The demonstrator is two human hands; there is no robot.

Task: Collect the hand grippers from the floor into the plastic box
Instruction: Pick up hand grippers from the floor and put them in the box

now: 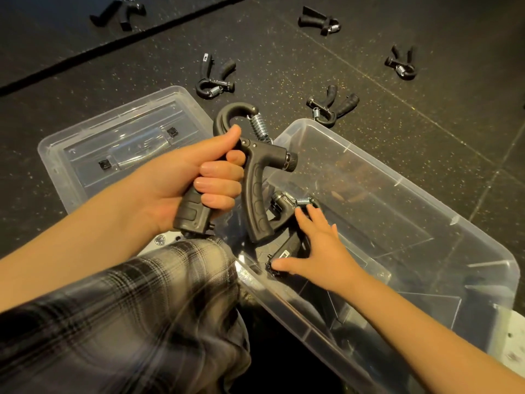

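While the left hand [199, 177] clenches one hand gripper [257, 194] mid-frame, the right hand [318, 245], fingers [301, 216] spread on the boxed gripper [284, 201], should clear room in the plastic box [454, 223].

Clear glossy plastic box [426, 172], speckled matt floor [284, 52]

The person wears black-and-grey plaid trousers [127, 322].
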